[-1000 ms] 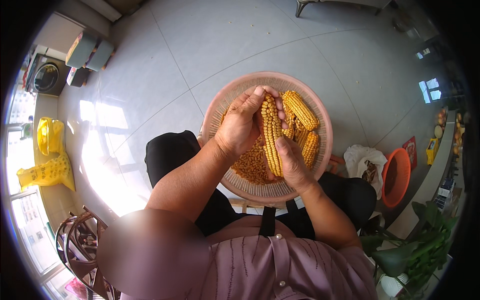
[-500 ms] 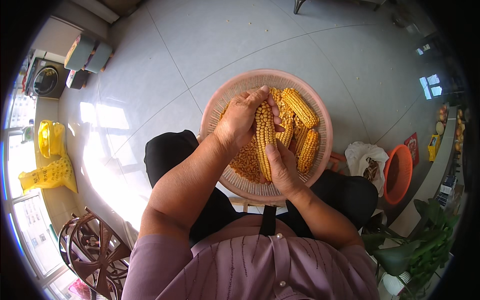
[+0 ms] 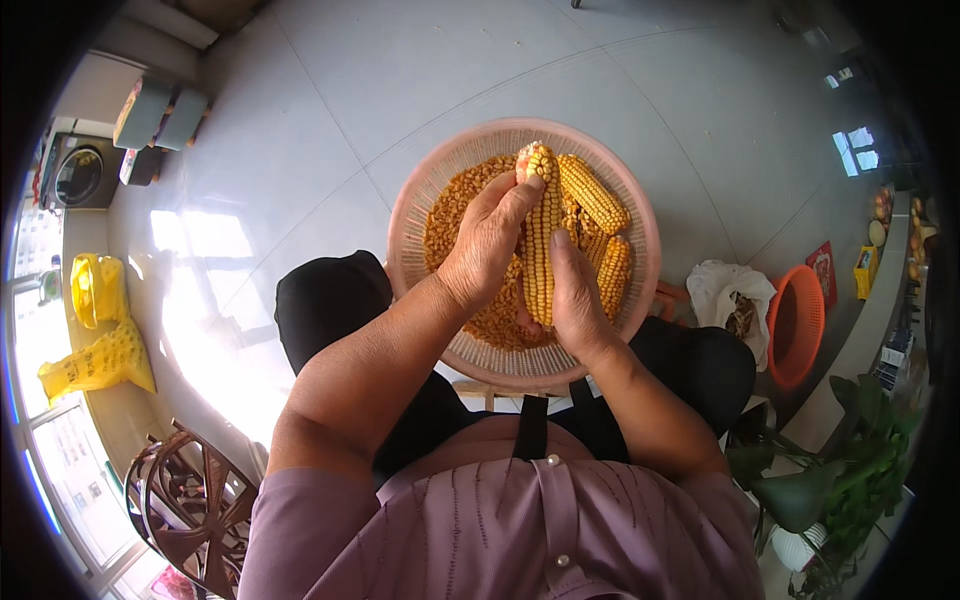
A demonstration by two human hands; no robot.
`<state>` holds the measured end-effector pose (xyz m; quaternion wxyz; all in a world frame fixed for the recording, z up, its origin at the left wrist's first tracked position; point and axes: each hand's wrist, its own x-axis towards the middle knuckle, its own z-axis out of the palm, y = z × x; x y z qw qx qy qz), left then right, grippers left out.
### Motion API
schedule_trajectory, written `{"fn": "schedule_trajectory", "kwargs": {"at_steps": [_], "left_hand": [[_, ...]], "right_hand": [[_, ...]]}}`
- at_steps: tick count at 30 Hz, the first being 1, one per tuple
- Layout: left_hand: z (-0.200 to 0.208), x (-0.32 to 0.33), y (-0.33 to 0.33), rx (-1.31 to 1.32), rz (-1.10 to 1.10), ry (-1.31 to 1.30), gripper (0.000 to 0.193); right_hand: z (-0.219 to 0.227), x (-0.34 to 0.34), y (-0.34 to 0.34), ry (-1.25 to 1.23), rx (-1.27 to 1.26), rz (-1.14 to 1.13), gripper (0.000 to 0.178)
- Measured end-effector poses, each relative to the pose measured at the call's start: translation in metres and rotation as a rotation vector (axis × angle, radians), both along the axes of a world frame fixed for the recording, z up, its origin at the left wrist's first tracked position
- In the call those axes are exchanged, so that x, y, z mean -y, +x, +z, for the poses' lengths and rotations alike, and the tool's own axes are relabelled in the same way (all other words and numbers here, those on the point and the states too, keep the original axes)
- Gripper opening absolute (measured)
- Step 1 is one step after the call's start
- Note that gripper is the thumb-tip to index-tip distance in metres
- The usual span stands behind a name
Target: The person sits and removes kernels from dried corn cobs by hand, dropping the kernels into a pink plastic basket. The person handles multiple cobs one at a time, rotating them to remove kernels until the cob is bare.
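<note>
Both my hands hold one yellow corn cob (image 3: 540, 245) lengthwise over a pink plastic basket (image 3: 420, 190). My left hand (image 3: 492, 235) is closed round its upper left side, the thumb lying near the far end, where pinkish bare cob shows. Lower down, my right hand (image 3: 577, 295) grips the right side with its thumb along the kernels. Loose corn kernels (image 3: 465, 200) cover the left and near parts of the basket. Several whole corn cobs (image 3: 592, 193) lie at its right side, partly behind the held cob and my right hand.
The basket sits between my knees, above a wooden support (image 3: 490, 392). To the right are a white bag (image 3: 715, 290) and an orange basket (image 3: 797, 325); nearer is a leafy plant (image 3: 830, 480). A brown rattan chair (image 3: 195, 505) and yellow bags (image 3: 97, 365) are at the left.
My left thumb has come down onto the cob's far end, where bare cob is now visible. The right hand keeps its grip. The view has shifted slightly, with the basket a little higher.
</note>
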<state>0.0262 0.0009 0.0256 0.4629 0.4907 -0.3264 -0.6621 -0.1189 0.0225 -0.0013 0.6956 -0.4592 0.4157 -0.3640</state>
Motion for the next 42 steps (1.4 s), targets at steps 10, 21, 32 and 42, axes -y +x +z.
{"fn": "schedule_trajectory", "kwargs": {"at_steps": [10, 21, 32, 42], "left_hand": [[-0.014, -0.005, -0.016, -0.04, -0.032, 0.073, 0.066], [-0.027, -0.003, -0.027, 0.096, 0.242, -0.082, 0.044], [-0.019, -0.003, -0.018, 0.155, 0.06, -0.133, 0.041], [-0.032, -0.006, -0.033, 0.109, 0.157, -0.048, 0.052]], "right_hand": [[0.008, 0.017, 0.004, 0.021, 0.04, -0.076, 0.065], [-0.001, 0.018, 0.011, -0.039, 0.052, -0.134, 0.06], [0.0, 0.028, 0.009, 0.193, 0.188, -0.187, 0.068], [0.006, 0.028, 0.014, -0.195, -0.198, -0.241, 0.063]]}}
